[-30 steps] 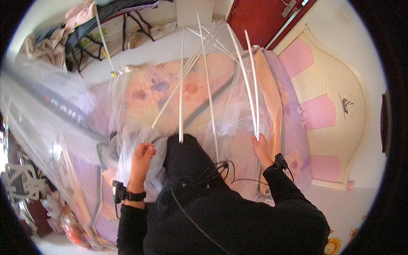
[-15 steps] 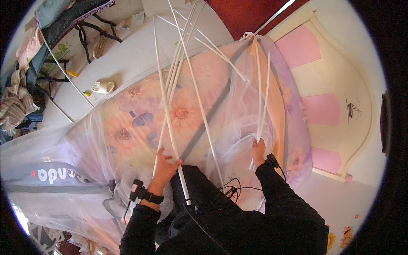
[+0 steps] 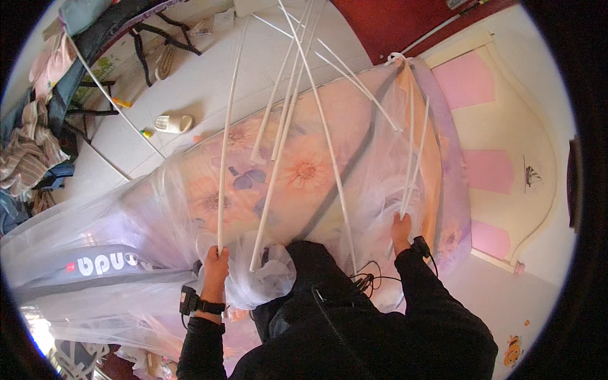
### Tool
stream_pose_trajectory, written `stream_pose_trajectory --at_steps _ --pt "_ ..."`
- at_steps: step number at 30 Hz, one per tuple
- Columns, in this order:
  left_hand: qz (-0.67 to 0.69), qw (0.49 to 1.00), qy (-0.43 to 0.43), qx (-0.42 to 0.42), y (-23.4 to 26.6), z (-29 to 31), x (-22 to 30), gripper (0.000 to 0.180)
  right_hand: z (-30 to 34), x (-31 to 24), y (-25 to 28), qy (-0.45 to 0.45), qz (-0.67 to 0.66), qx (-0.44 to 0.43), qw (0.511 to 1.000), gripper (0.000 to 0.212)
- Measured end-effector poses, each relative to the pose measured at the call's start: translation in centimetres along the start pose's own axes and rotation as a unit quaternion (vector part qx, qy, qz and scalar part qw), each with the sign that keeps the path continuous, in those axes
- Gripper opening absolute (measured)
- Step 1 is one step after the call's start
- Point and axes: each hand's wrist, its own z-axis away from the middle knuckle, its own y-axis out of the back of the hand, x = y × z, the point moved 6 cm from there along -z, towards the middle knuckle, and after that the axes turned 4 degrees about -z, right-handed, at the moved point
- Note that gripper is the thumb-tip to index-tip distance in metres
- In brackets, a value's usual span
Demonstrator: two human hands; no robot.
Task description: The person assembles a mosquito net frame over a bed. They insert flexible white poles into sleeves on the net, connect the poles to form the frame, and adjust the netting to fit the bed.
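My left hand (image 3: 216, 269), eight o'clock, clasps one white pole (image 3: 226, 140); my right hand (image 3: 400, 233), four o'clock, two poles (image 3: 415, 160); snagged ends could tear netting (image 3: 272, 288).

White lettering (image 3: 102, 263) on grey band (image 3: 52, 275)

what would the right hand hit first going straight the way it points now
Leaving aside the white poles in its grip, the right hand would probably first meet the sheer white netting bunched ahead over the bedspread; depth is unclear.
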Motion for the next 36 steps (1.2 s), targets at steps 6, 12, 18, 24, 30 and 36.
stream_pose_trajectory --at_steps 6,12,18,24,30,36 --pt "-0.17 0.982 -0.056 0.053 2.8 -2.1 -4.5 0.028 2.4 -1.4 -0.9 -0.01 -0.013 -0.018 1.0 0.027" --pt "-0.064 0.997 -0.044 0.015 1.6 -3.4 -6.4 0.023 1.6 1.8 -3.0 0.046 -0.031 -0.005 0.998 0.03" --pt "-0.137 0.977 -0.131 0.093 3.9 -4.4 -5.8 0.03 0.6 7.8 -5.2 0.04 -0.017 -0.042 0.998 0.04" --pt "-0.259 0.927 -0.194 0.191 5.7 0.9 -7.0 0.028 -0.7 12.2 -7.0 0.117 0.05 -0.031 0.991 0.039" --pt "-0.342 0.874 -0.249 0.237 4.9 7.1 -8.4 0.029 2.8 10.8 -8.2 0.246 0.095 0.036 0.964 0.042" --pt "-0.375 0.794 -0.338 0.339 2.6 14.5 -7.7 0.048 10.3 4.8 -13.2 0.162 -0.137 -0.194 0.958 0.046"
